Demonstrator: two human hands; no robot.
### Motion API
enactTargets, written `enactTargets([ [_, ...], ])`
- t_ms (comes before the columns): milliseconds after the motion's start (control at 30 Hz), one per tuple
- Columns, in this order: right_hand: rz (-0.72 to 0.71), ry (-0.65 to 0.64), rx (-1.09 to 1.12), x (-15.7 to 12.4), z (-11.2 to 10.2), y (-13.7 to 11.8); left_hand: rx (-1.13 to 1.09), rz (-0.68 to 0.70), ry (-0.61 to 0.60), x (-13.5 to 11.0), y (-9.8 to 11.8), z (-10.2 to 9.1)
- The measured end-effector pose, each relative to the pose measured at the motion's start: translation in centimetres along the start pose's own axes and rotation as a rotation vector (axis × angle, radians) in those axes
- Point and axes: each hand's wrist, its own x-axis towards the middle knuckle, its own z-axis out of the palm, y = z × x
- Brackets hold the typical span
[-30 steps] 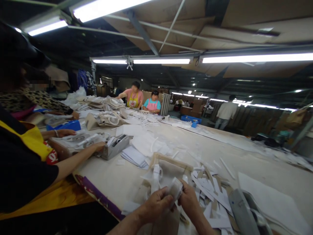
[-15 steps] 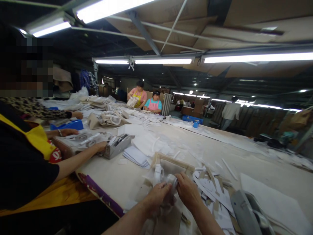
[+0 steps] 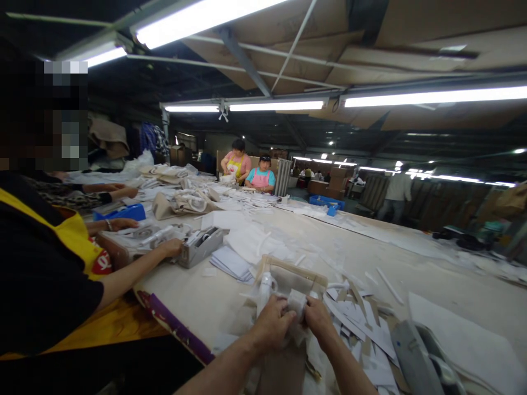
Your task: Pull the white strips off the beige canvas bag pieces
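A beige bag point(image 3: 317, 281) lies in front of me, with white wrapping material on its upper side. A white wrapped handle point(image 3: 265, 285) curves up at its left. Between my hands is a bunched piece of white wrapping point(image 3: 296, 302). My left hand point(image 3: 274, 321) is closed on the left side of this wrapping, its fingers bent. On the opposite side my right hand point(image 3: 319, 321) pinches the wrapping's edge. What lies inside the wrapping is hidden.
A grey tape dispenser point(image 3: 426, 356) and white paper strips point(image 3: 362, 318) lie at right. Stacked white sheets point(image 3: 233, 263) sit left of the bag. A co-worker's hand point(image 3: 171, 248) is by another tape dispenser point(image 3: 201, 247). Farther back stands a blue dispenser point(image 3: 123, 212).
My left hand has turned over and now shows more of its back. The wrapping between my hands appears more compact. My right hand has shifted slightly right and down.
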Motion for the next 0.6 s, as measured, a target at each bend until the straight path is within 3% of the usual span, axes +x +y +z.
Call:
enactTargets([
  [100, 0.016, -0.025, 0.075, -0.1, 0.0, 0.4, 0.194, 0.051, -0.137, 0.4, 0.6, -1.2],
  [300, 0.101, -0.051, 0.127, 0.6, 0.3, 1.7, 0.331, 0.075, -0.296, 3.7, 1.3, -3.5],
  [433, 0.171, -0.043, 0.136, 1.3, 0.4, 3.1, 0.289, 0.009, -0.418, 5.0, 0.7, -3.5],
  [600, 0.253, -0.042, 0.187, 1.4, 0.7, 3.5, 0.066, -0.136, -0.465, 4.6, -0.9, -2.7],
])
